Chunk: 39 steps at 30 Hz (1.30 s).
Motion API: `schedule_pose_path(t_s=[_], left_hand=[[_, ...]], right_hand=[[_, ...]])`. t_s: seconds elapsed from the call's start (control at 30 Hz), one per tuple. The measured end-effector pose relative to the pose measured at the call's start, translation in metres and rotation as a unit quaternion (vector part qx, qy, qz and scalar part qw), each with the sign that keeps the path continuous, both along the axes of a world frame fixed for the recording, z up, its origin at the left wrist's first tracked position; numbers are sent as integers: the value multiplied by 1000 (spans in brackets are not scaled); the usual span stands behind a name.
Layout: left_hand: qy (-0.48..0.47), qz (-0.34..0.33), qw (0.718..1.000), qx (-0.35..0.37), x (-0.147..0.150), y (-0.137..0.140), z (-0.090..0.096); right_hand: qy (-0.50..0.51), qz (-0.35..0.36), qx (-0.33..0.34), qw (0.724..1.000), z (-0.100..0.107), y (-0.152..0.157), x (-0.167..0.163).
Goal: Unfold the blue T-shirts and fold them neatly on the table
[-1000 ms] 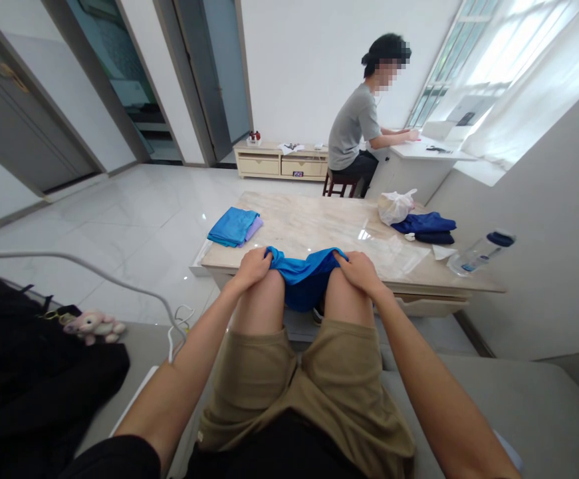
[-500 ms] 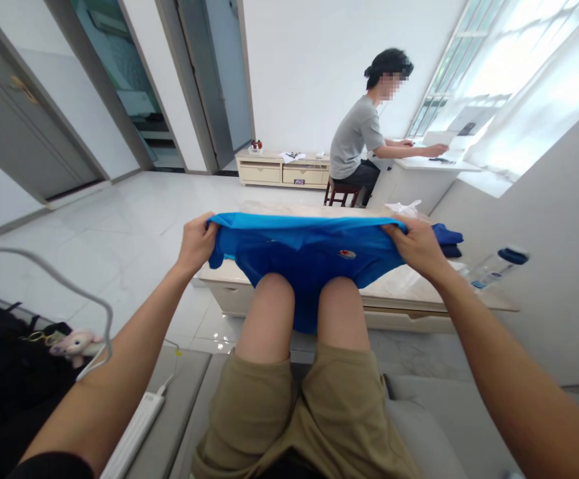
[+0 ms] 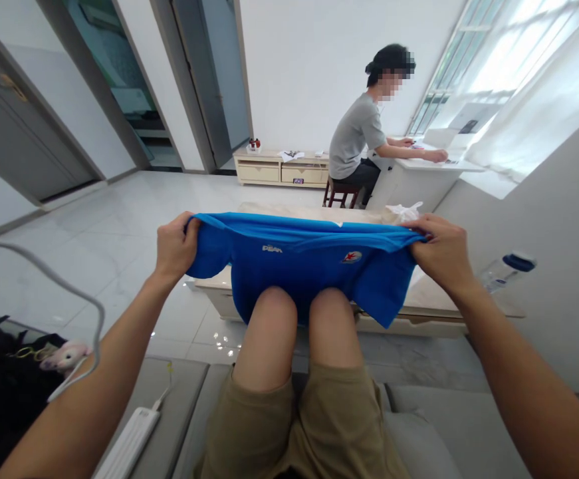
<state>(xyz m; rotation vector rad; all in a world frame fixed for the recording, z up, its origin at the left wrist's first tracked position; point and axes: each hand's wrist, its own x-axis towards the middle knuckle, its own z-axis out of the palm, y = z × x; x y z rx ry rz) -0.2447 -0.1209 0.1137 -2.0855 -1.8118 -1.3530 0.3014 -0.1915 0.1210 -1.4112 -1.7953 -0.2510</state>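
Shirt (image 3: 309,269) in blue hangs before the tabletop's (image 3: 433,297) near edge, beyond your knees (image 3: 276,316), its upper edge pinched at either end by your left hand (image 3: 177,246) and right hand (image 3: 439,247). You have just drawn it wider, which seems to leave its front better opened out. Against the earlier frame, the white lettering (image 3: 272,249) reads clearly, and your right hand hides the dark clothes toward the tabletop's right end.

The blue shirt (image 3: 296,269), bunched earlier, now spreads wide, its white lettering (image 3: 272,249) showing
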Motion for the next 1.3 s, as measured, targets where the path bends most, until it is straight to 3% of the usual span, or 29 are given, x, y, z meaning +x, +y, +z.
schedule_pose_path(t_s=[0.1,0.2,0.27,0.37,0.47,0.5,0.57,0.63,0.7,0.77,0.83,0.9,1.0,1.3], left_hand=[[3,4,1000,-19,4,15,-17],[28,17,997,-67,10,58,-36],[56,29,993,-98,19,108,-37],[92,57,983,-147,49,190,-26],[123,64,978,-158,96,232,-42],[139,46,977,-154,113,231,-59],[172,-30,971,-163,144,211,-109],[198,-96,953,-209,166,176,-170],[203,-107,934,-273,175,142,-226],[198,-89,927,-307,174,119,-265],[199,-73,927,-308,170,111,-285],[206,-68,928,-303,169,116,-291],[210,-62,925,-312,176,140,-290],[198,-49,933,-297,218,275,-304]], right_hand=[[72,-58,3,996,-28,14,5],[83,-92,-51,991,-56,55,20],[27,-119,-93,988,-55,105,33],[-48,-168,-165,971,-32,194,41],[-65,-216,-192,955,-31,252,16],[-71,-220,-191,954,-44,257,-1],[-94,-180,-216,955,-92,246,-41],[-118,-135,-285,942,-159,214,-76],[-112,-131,-364,915,-227,177,-97],[-98,-152,-398,899,-279,147,-99],[-94,-163,-383,904,-308,131,-89],[-98,-163,-355,915,-318,131,-75],[-103,-166,-353,915,-319,157,-56],[-94,-168,-371,908,-321,299,-22]])
